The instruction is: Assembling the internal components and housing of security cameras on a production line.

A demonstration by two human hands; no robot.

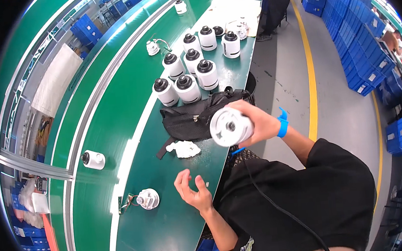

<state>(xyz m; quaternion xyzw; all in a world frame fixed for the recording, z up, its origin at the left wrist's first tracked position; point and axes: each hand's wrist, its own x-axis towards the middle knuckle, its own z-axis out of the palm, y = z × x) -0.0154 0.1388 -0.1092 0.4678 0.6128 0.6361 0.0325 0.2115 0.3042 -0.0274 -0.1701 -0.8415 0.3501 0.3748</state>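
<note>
My right hand [257,121] is wrapped round a white cylindrical housing [226,128], raised above the table's edge. The housing's open end faces up toward me, with a dark round part deep inside. A blue band [282,123] circles that wrist. My left hand [194,190] hovers over the table edge, palm up, its fingers curved apart with nothing in them. To its left on the table lies a white round part [148,199] wired to a small green circuit board [122,206]. A crumpled white cloth or tissue [184,149] lies beyond the left hand.
A black bag [195,118] lies across the green table [144,238]. Behind it stand several white cylinders with black tops [187,89]. One white cylinder [93,159] lies tipped on the left belt. A wired white part [153,47] sits farther off. Blue crates [363,56] are stacked at right.
</note>
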